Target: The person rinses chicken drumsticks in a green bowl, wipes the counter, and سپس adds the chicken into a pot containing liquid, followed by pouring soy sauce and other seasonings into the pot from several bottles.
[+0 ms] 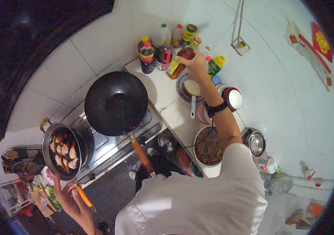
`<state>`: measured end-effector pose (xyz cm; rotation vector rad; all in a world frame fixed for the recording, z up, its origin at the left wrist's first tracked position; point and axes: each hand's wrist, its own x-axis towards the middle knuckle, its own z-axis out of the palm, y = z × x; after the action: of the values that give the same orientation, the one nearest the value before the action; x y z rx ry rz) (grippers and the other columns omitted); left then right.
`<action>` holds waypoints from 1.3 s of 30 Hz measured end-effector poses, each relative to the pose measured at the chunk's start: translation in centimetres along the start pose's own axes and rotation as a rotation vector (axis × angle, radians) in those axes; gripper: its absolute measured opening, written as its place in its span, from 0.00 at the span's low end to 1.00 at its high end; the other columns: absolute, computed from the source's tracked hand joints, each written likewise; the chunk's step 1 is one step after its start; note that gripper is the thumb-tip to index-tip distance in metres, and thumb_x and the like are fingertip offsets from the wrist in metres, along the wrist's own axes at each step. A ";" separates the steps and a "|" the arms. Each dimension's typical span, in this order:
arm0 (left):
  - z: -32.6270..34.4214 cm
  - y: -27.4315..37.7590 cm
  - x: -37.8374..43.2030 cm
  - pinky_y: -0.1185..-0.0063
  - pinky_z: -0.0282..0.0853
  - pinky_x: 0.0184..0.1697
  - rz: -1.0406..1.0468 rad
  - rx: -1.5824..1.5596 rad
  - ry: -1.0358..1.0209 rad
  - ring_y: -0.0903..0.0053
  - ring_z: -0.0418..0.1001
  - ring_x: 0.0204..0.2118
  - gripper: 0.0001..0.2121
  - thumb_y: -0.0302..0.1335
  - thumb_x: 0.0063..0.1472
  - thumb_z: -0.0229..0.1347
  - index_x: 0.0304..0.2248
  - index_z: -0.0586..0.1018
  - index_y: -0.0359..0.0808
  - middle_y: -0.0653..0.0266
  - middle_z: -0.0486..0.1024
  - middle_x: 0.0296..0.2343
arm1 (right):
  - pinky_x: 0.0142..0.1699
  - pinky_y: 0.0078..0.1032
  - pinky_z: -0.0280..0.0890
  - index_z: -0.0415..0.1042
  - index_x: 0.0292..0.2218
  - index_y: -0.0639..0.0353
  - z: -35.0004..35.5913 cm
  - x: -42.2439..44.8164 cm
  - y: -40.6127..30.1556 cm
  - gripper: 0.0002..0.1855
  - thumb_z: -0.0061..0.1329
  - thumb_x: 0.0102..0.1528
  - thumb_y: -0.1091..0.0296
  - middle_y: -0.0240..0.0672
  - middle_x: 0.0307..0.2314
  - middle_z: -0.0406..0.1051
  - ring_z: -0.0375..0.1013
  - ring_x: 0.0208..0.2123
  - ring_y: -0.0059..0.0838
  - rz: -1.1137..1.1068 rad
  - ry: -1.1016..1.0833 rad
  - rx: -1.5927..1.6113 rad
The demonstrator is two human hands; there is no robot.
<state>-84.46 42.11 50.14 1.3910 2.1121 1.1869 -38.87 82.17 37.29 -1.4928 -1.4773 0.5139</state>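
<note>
My right hand (195, 62), with a black band on its wrist, grips a bottle of reddish-brown liquid (186, 53) with a yellow-green label, slanted among other bottles. Beneath that forearm, a patterned bowl (180, 93) holds a ladle with a pale handle (193, 107). My left hand (72, 201) is at lower left, fingers apart, beside the orange handle (84, 196) of a pan (46, 144); whether it touches the pan is unclear. Pale meat pieces (64, 149) lie in dark liquid in the pan. A black wok (117, 102) with a wooden handle (143, 155) sits on the gas stove (112, 149).
A soy-sauce-like bottle with a red cap (147, 58) and several others stand against the tiled wall. Stacked bowls (234, 98) and a large bowl of brown food (208, 147) are near my right arm. Chopped greens (52, 196) lie on a board at lower left.
</note>
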 end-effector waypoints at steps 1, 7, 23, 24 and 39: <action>0.0 -0.3 -0.2 0.76 0.68 0.49 -0.008 -0.001 0.019 0.72 0.73 0.44 0.26 0.30 0.69 0.48 0.62 0.59 0.32 0.53 0.66 0.54 | 0.43 0.35 0.71 0.72 0.41 0.64 0.8 1.6 1.9 0.34 0.71 0.39 0.50 0.45 0.34 0.77 0.78 0.36 0.40 -0.006 -0.010 0.004; -0.6 -1.7 -1.0 0.70 0.70 0.52 -0.007 0.164 0.078 0.67 0.70 0.51 0.24 0.32 0.69 0.49 0.60 0.64 0.32 0.56 0.61 0.60 | 0.43 0.34 0.71 0.74 0.41 0.62 6.0 9.2 13.5 0.31 0.68 0.37 0.57 0.45 0.34 0.78 0.79 0.36 0.42 0.034 0.166 -0.243; 0.2 -0.1 0.9 0.62 0.71 0.51 0.303 0.672 -0.073 0.51 0.68 0.54 0.16 0.31 0.68 0.53 0.49 0.77 0.29 0.46 0.66 0.55 | 0.55 0.43 0.64 0.67 0.47 0.68 15.4 19.3 20.1 0.41 0.70 0.36 0.57 0.51 0.42 0.71 0.69 0.47 0.57 0.153 0.155 -0.465; -0.9 -4.5 -0.8 0.65 0.68 0.54 0.051 0.485 0.024 0.59 0.65 0.57 0.17 0.31 0.68 0.51 0.51 0.74 0.28 0.51 0.62 0.57 | 0.57 0.42 0.64 0.68 0.46 0.68 14.7 20.1 20.8 0.39 0.70 0.37 0.58 0.53 0.45 0.70 0.68 0.50 0.57 0.124 0.116 -0.378; 2.5 1.8 2.3 0.61 0.70 0.52 0.069 0.293 -0.020 0.54 0.68 0.55 0.18 0.35 0.68 0.51 0.50 0.78 0.30 0.46 0.67 0.55 | 0.55 0.45 0.65 0.61 0.49 0.73 13.8 16.9 20.9 0.29 0.50 0.47 0.70 0.63 0.45 0.70 0.71 0.47 0.60 0.380 0.089 -0.287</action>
<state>-82.80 45.53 50.49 1.6027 2.3113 0.9088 -35.85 105.90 18.83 -2.0160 -1.2381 0.4639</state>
